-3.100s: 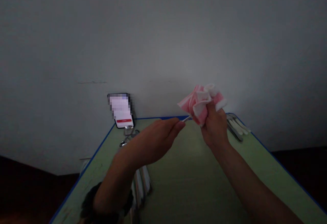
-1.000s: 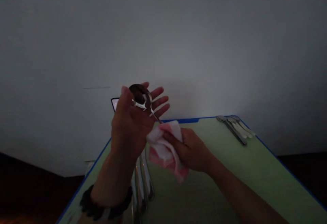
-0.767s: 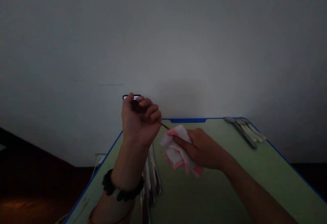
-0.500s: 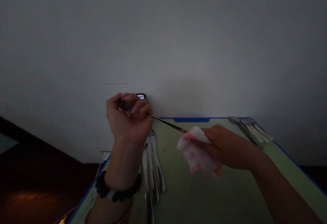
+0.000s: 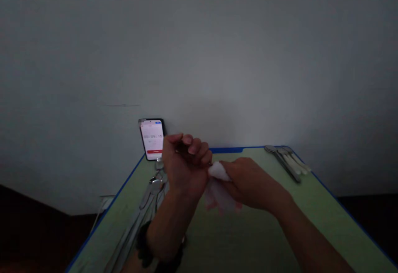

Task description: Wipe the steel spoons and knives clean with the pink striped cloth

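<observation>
My left hand (image 5: 186, 171), palm turned up and fingers curled, is closed round a thin metal piece of cutlery. The piece is now almost wholly hidden, so I cannot tell its kind. Against the left fingers, my right hand (image 5: 253, 184) pinches a white and pink cloth (image 5: 222, 194), whose loose end hangs down. The two hands nearly meet above the green table (image 5: 248, 235). Behind my left wrist lie several metal spoons and other cutlery (image 5: 156, 186), partly covered by the forearm.
A lit phone (image 5: 152, 140) leans against the wall at the table's back left corner. At the back right lie a dark-handled spoon (image 5: 284, 165) and several white-handled pieces of cutlery (image 5: 297, 163). The table has a blue edge (image 5: 226, 150). A pale wall (image 5: 199, 57) rises behind it.
My hands have come together; the cloth has slid along the cutlery up to my left fingers, covering the bare metal stretch. The view has shifted, and the phone shows more fully.
</observation>
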`<state>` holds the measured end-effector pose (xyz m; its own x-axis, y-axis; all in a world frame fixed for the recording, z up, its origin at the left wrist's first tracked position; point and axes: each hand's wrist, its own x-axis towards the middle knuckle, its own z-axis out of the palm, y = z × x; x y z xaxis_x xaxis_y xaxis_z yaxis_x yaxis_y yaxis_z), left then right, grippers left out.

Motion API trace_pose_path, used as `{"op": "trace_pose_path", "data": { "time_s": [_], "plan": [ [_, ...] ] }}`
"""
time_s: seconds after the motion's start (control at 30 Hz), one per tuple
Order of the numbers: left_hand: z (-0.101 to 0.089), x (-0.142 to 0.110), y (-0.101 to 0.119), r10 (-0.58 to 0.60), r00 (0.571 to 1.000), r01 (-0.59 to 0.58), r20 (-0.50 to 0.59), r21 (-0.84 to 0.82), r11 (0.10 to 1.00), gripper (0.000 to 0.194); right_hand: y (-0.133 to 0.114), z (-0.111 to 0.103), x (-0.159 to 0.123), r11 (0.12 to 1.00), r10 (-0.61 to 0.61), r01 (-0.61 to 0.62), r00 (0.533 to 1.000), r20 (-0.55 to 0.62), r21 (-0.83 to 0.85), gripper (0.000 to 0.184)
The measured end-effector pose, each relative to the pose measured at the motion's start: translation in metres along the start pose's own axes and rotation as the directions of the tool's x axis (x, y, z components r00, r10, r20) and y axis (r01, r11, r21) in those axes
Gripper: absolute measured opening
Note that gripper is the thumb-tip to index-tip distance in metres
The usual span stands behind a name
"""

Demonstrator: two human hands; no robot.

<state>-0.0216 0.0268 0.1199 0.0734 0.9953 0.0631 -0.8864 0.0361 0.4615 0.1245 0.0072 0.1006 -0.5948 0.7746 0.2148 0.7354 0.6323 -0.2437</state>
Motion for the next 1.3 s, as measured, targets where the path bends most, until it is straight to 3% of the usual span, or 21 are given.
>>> {"op": "trace_pose_path", "data": {
  "time_s": [0.13,0.3,0.4,0.43,0.47,0.53,0.6,0.63,0.77,0.83,0.9,0.97,1.03,1.1,1.13,1.17,1.2,1.3],
  "plan": [
    [-0.009,0.010,-0.003,-0.014,1.000,0.014,0.011,0.040,0.999,0.019,0.009,0.004,0.004,0.998,-0.028,0.028,1.000,-0.002,0.052,0.020],
    [-0.026,0.022,0.038,0.152,0.988,-0.148,-0.037,0.086,0.985,0.017,0.027,0.019,-0.002,0.987,-0.010,0.013,1.000,-0.016,0.160,0.023],
    [-0.030,0.024,0.064,0.269,0.963,-0.263,-0.024,0.144,0.954,0.020,0.044,0.033,-0.016,0.974,0.075,-0.095,0.992,0.106,0.207,0.022],
    [-0.029,0.024,0.068,0.356,0.934,-0.349,-0.035,0.121,0.929,0.022,0.049,0.037,-0.022,0.964,0.082,-0.122,0.982,0.169,0.236,0.022],
    [-0.026,0.022,0.068,0.367,0.930,-0.364,-0.006,0.109,0.925,0.022,0.053,0.038,-0.028,0.951,0.072,-0.133,0.974,0.216,0.281,0.022],
    [-0.019,0.018,0.056,0.313,0.948,-0.316,0.049,0.053,0.947,0.019,0.057,0.034,-0.041,0.924,0.082,-0.138,0.982,0.169,0.357,0.049],
    [-0.010,0.010,0.029,0.100,0.992,-0.104,0.081,0.045,0.994,0.018,0.052,0.024,-0.053,0.894,0.102,-0.121,0.993,0.067,0.432,0.083],
    [-0.007,0.007,0.012,0.064,0.993,-0.066,0.100,0.010,0.998,0.019,0.046,0.018,-0.057,0.873,0.100,-0.107,0.994,0.041,0.475,0.085],
    [0.000,-0.004,-0.052,-0.127,0.979,0.129,0.157,-0.005,0.992,0.020,0.023,0.003,-0.070,0.839,0.101,-0.096,0.995,0.020,0.535,0.040],
    [-0.003,-0.004,-0.072,-0.166,0.971,0.160,0.173,0.052,0.986,0.020,0.023,0.002,-0.077,0.878,0.138,-0.108,0.990,-0.031,0.467,0.036],
    [-0.011,-0.002,-0.085,-0.167,0.966,0.113,0.198,0.260,0.959,0.029,0.036,0.002,-0.087,0.922,0.171,-0.113,0.977,-0.128,0.371,0.034],
    [-0.025,0.001,-0.095,-0.145,0.960,-0.028,0.241,0.594,0.804,0.041,0.062,0.000,-0.098,0.953,0.242,-0.194,0.949,-0.203,0.231,0.034],
    [-0.042,0.000,-0.105,-0.105,0.949,-0.228,0.296,0.879,0.420,0.047,0.095,-0.003,-0.106,0.922,0.384,-0.383,0.896,-0.225,0.050,0.035],
    [-0.058,-0.005,-0.114,-0.211,0.894,-0.405,0.395,0.914,-0.006,0.056,0.127,-0.006,-0.108,0.800,0.557,-0.578,0.816,-0.156,-0.162,0.036],
    [-0.065,-0.009,-0.119,-0.331,0.842,-0.491,0.427,0.860,-0.141,0.057,0.141,-0.007,-0.106,0.708,0.648,-0.655,0.751,-0.129,-0.262,0.037],
    [-0.071,-0.013,-0.123,-0.417,0.799,-0.559,0.434,0.792,-0.245,0.056,0.153,-0.007,-0.104,0.659,0.686,-0.691,0.714,-0.141,-0.298,0.039],
    [-0.076,-0.017,-0.126,-0.457,0.782,-0.590,0.423,0.738,-0.327,0.055,0.163,-0.005,-0.101,0.625,0.710,-0.713,0.688,-0.150,-0.318,0.041],
    [-0.086,-0.023,-0.131,-0.487,0.773,-0.618,0.407,0.657,-0.432,0.049,0.182,0.006,-0.089,0.543,0.762,-0.760,0.625,-0.170,-0.357,0.039]
  ]
}}
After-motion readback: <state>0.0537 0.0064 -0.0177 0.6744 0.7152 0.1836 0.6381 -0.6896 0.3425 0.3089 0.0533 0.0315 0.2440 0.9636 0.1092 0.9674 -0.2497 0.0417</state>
